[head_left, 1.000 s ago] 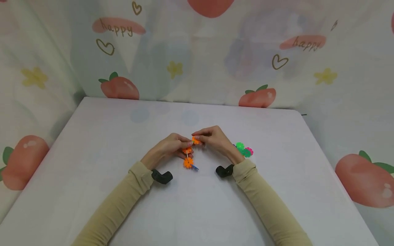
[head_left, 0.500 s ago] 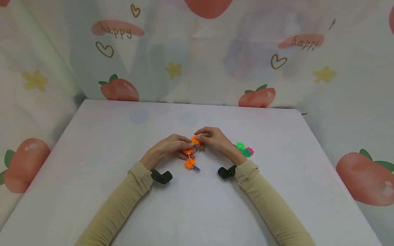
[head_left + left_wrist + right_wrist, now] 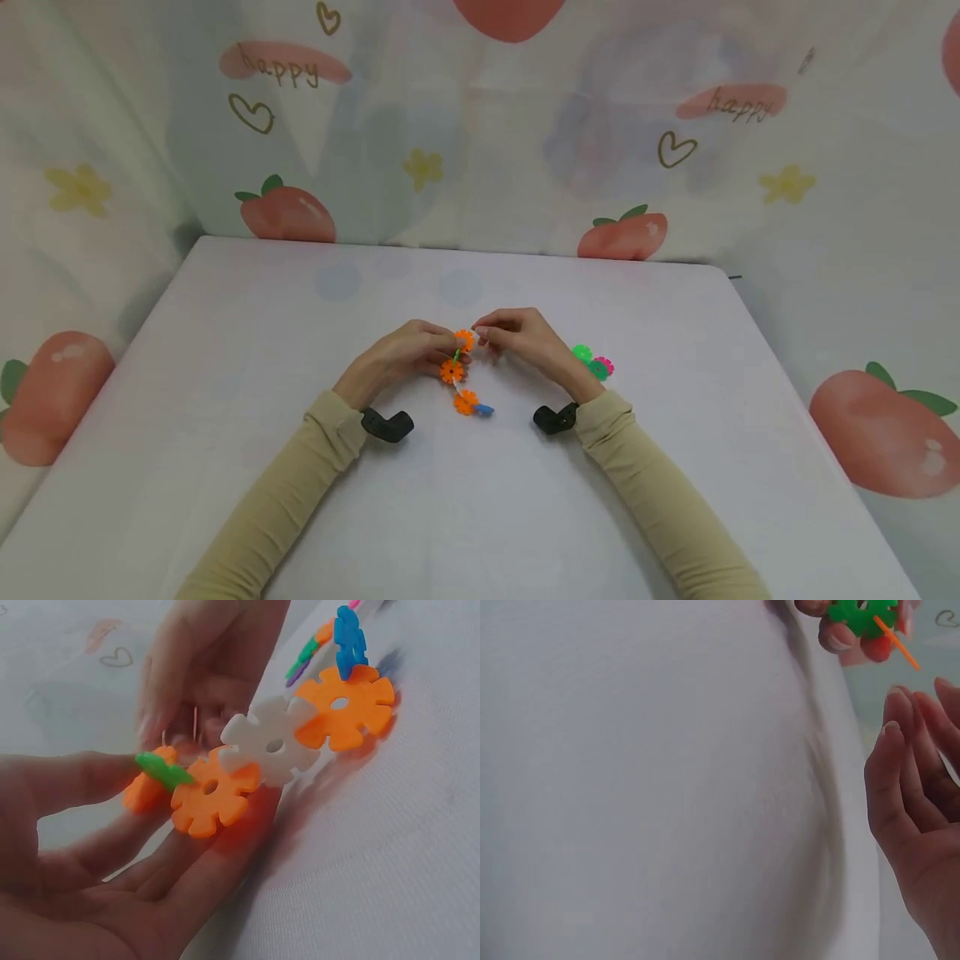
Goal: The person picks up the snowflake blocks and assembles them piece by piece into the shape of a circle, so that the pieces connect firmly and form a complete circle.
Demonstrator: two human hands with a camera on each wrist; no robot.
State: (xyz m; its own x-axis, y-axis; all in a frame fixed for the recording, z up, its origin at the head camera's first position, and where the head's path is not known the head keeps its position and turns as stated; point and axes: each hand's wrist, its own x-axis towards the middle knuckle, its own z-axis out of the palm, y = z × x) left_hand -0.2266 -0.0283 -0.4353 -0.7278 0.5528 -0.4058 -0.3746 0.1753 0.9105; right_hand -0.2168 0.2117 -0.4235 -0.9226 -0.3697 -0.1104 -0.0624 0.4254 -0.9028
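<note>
A chain of interlocking snowflake discs [image 3: 274,742] hangs from my left hand [image 3: 405,354]: orange, green, orange, white, orange and blue. My left thumb and fingers pinch the orange end disc [image 3: 465,340], with the green disc [image 3: 163,770] joined just below it. The blue disc [image 3: 483,410] is at the lower end, close over the table. My right hand [image 3: 521,337] is beside that orange end, thumb and fingertips pinching a small white disc [image 3: 476,335], mostly hidden by the fingers. In the right wrist view, the right fingertips [image 3: 892,712] are near the orange end.
Green discs [image 3: 597,370] and a pink disc [image 3: 608,365] lie on the white table [image 3: 465,517], right of my right wrist. Black wrist cameras [image 3: 387,426] sit at both cuffs. A fruit-printed curtain [image 3: 480,150] stands behind the table's far edge.
The right fingers have come off the orange end disc, and a white disc shows at their tips. My left fingers now pinch that orange disc, and the chain has turned, showing more of the green disc.
</note>
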